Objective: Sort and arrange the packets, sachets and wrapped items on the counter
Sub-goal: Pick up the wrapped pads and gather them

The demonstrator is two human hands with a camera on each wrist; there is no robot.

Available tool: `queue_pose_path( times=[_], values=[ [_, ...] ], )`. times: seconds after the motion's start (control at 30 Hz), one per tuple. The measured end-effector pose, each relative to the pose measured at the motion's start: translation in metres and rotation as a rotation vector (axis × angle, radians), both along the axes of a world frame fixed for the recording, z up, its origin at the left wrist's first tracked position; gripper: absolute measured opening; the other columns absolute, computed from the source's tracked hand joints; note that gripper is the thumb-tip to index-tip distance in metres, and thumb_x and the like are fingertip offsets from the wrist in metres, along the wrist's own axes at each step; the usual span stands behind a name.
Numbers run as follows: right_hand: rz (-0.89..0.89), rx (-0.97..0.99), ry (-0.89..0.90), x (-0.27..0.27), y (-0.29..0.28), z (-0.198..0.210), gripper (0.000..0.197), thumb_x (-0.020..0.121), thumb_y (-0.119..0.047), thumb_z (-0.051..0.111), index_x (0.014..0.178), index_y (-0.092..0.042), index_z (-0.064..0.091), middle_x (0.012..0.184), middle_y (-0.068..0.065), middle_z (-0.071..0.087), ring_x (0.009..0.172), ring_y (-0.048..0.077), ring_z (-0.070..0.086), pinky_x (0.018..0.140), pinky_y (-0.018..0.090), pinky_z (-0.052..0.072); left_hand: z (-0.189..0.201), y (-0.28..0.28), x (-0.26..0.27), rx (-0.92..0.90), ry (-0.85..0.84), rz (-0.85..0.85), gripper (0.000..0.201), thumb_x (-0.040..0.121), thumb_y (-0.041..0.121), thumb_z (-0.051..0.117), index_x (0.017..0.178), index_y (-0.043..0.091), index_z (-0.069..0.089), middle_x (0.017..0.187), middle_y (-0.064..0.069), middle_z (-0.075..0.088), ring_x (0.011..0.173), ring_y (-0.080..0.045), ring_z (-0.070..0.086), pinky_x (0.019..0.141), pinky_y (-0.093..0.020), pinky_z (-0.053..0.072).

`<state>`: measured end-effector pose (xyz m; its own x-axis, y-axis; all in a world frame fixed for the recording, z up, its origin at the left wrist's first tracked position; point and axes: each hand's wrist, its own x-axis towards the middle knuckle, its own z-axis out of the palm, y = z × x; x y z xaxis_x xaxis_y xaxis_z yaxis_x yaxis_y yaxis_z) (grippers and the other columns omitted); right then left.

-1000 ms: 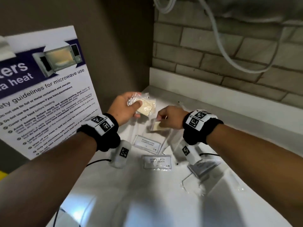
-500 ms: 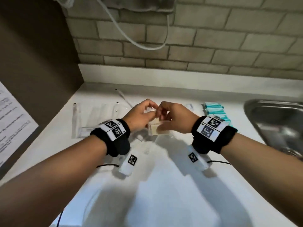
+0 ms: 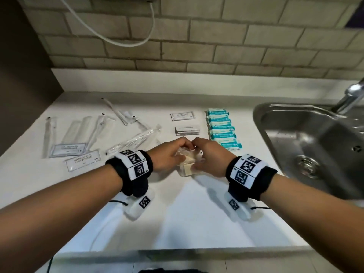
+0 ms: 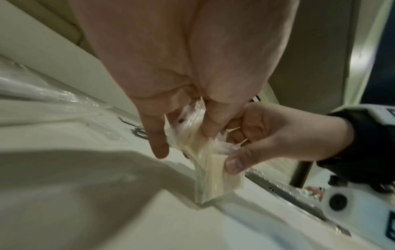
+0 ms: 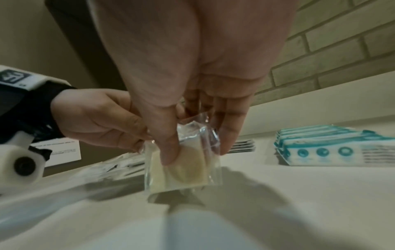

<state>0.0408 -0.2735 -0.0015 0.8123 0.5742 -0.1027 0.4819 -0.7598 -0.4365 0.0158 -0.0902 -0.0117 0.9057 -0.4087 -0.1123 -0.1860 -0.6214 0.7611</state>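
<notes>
A: Where are the clear packets (image 3: 188, 166)?
B: Between both hands, upright, with the lower edge touching the tabletop (image 3: 197, 213).
A: And each grip?
B: The left hand (image 3: 167, 154) pinches the crinkled top; the right hand (image 3: 208, 156) holds the side, thumb on the cream pad. The teal packets (image 3: 222, 129) lie just beside.

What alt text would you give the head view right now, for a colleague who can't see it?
Both hands, left hand and right hand, pinch clear-wrapped cream soap packets together over a white counter. Behind lie shampoo sachets, long clear wrapped items, a row of teal packets and a steel sink at right.
</notes>
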Motion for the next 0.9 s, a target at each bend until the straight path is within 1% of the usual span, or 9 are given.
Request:
queue_pose_path(
  times=[0.1, 0.23, 0.33, 0.4, 0.47, 0.53, 0.67, 0.8, 0.9],
  values=[
    [0.067, -0.131, -0.141, -0.004, -0.004, -0.005, 0.048, 0.082, -0.029, 0.068, 0.122, -0.017, 0.044, 0.114, 0.005, 0.06, 0.098, 0.028, 0.061, 0.078, 0.035, 0.049, -0.001, -0.007, -0.009, 0.107, -0.017, -0.005, 0.032, 0.099, 0.011, 0.043, 0.13, 0.011, 0.037, 0.12, -0.01, 0.059, 0.107, -0.028, 0.058, 0.093, -0.045, 0.047],
    [0.18, -0.299, -0.359, -0.012, -0.006, -0.008, 0.047, 0.092, -0.041, 0.054, 0.129, -0.016, 0.041, 0.123, 0.006, 0.056, 0.107, 0.025, 0.056, 0.081, 0.036, 0.046, 0.006, -0.015, -0.023, 0.263, 0.01, -0.091, 0.048, 0.099, 0.03, 0.044, 0.137, 0.008, 0.024, 0.127, -0.011, 0.057, 0.109, -0.027, 0.057, 0.093, -0.042, 0.046],
    [0.206, -0.402, -0.373, -0.012, -0.007, -0.013, 0.048, 0.095, -0.049, 0.043, 0.128, -0.015, 0.044, 0.123, 0.006, 0.052, 0.11, 0.026, 0.055, 0.082, 0.036, 0.046, 0.002, -0.025, -0.028, 0.611, -0.015, -0.041, 0.072, 0.092, 0.047, 0.052, 0.145, 0.011, 0.021, 0.134, -0.013, 0.05, 0.116, -0.03, 0.051, 0.097, -0.039, 0.041],
    [0.194, -0.467, -0.33, -0.012, -0.007, -0.018, 0.05, 0.096, -0.052, 0.037, 0.129, -0.015, 0.043, 0.123, 0.007, 0.05, 0.108, 0.028, 0.056, 0.079, 0.036, 0.044, -0.003, -0.029, -0.027, 0.79, -0.042, -0.024, 0.073, 0.09, 0.051, 0.052, 0.144, 0.012, 0.024, 0.136, -0.012, 0.044, 0.121, -0.031, 0.047, 0.099, -0.04, 0.039],
    [0.176, -0.436, -0.231, -0.013, -0.007, -0.024, 0.049, 0.097, -0.05, 0.038, 0.132, -0.015, 0.04, 0.124, 0.008, 0.046, 0.103, 0.031, 0.06, 0.074, 0.035, 0.041, -0.007, -0.032, -0.025, 0.787, -0.012, -0.007, 0.063, 0.091, 0.046, 0.051, 0.138, 0.011, 0.032, 0.131, -0.011, 0.04, 0.116, -0.032, 0.05, 0.095, -0.04, 0.042],
    [0.166, -0.347, -0.114, -0.013, -0.006, -0.028, 0.045, 0.098, -0.041, 0.042, 0.133, -0.012, 0.038, 0.124, 0.01, 0.043, 0.097, 0.033, 0.062, 0.072, 0.035, 0.041, -0.009, -0.037, -0.023, 0.728, 0.031, 0.013, 0.048, 0.094, 0.032, 0.052, 0.132, 0.007, 0.036, 0.125, -0.011, 0.038, 0.107, -0.034, 0.057, 0.089, -0.041, 0.045],
    [0.152, -0.276, -0.028, -0.011, -0.003, -0.025, 0.036, 0.09, -0.024, 0.054, 0.121, -0.008, 0.041, 0.118, 0.013, 0.042, 0.091, 0.036, 0.062, 0.073, 0.038, 0.044, -0.01, -0.046, -0.019, 0.684, 0.048, 0.083, 0.029, 0.091, 0.006, 0.044, 0.119, 0.003, 0.04, 0.117, -0.015, 0.041, 0.099, -0.036, 0.058, 0.082, -0.041, 0.043],
    [0.144, -0.231, 0.003, -0.002, -0.001, -0.012, 0.033, 0.087, -0.022, 0.056, 0.116, -0.008, 0.046, 0.112, 0.013, 0.046, 0.094, 0.035, 0.059, 0.077, 0.038, 0.045, -0.002, -0.041, -0.013, 0.626, 0.057, 0.09, 0.029, 0.088, 0.009, 0.046, 0.116, 0.005, 0.041, 0.109, -0.012, 0.041, 0.097, -0.036, 0.056, 0.082, -0.041, 0.043],
    [0.141, -0.253, 0.007, -0.003, 0.001, -0.012, 0.036, 0.087, -0.026, 0.058, 0.117, -0.011, 0.046, 0.111, 0.01, 0.045, 0.094, 0.033, 0.059, 0.074, 0.035, 0.043, -0.003, -0.039, -0.013, 0.65, 0.062, 0.082, 0.033, 0.087, 0.014, 0.05, 0.118, 0.006, 0.041, 0.114, -0.012, 0.04, 0.096, -0.035, 0.056, 0.08, -0.039, 0.042]
  ],
)
